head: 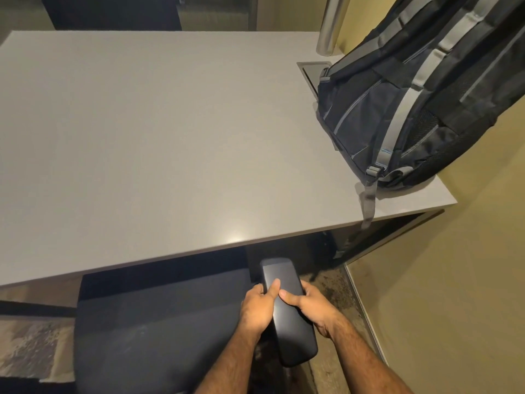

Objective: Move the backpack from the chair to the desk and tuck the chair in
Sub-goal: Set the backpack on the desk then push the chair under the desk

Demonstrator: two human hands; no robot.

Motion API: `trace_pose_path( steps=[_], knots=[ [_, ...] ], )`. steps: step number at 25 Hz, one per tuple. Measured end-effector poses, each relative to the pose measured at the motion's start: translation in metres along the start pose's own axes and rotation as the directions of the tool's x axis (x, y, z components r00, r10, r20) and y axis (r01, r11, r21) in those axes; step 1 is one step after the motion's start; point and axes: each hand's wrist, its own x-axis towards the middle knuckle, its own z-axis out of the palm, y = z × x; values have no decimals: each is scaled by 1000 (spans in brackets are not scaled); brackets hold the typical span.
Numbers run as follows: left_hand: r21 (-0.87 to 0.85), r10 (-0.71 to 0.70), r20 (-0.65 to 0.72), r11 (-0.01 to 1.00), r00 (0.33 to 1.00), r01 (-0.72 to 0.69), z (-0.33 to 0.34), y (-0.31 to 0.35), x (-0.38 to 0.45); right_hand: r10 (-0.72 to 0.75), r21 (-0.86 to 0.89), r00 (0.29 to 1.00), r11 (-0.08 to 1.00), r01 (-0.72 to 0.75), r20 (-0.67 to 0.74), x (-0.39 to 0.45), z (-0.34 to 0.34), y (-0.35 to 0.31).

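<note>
A black and grey backpack point(420, 92) stands on the right end of the grey desk point(159, 143), leaning against the yellow wall, one strap hanging over the desk's front edge. Below the desk's front edge is a dark chair point(159, 322); the front of its seat lies partly under the desktop. The chair's black right armrest point(287, 317) points toward the desk. My left hand point(260, 307) grips the armrest's left side, thumb on top. My right hand point(308, 304) grips its right side, thumb on top too.
A yellow wall point(454, 294) runs close along the right of the desk and chair. A metal cable hatch point(314, 71) is set in the desktop behind the backpack. A silver post point(331, 24) rises at the desk's back right. Patterned carpet point(31, 348) covers the floor.
</note>
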Motion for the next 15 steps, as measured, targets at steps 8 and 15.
trace_pose_path(
  steps=[8,15],
  knots=[
    [257,209,-173,953,962,-161,-104,43,-64,-316,-557,865,829,51,-390,-44,39,-42],
    [757,519,-152,608,841,-239,-223,52,-128,-521,-822,853,499,274,-32,-115,150,-113]
  ],
)
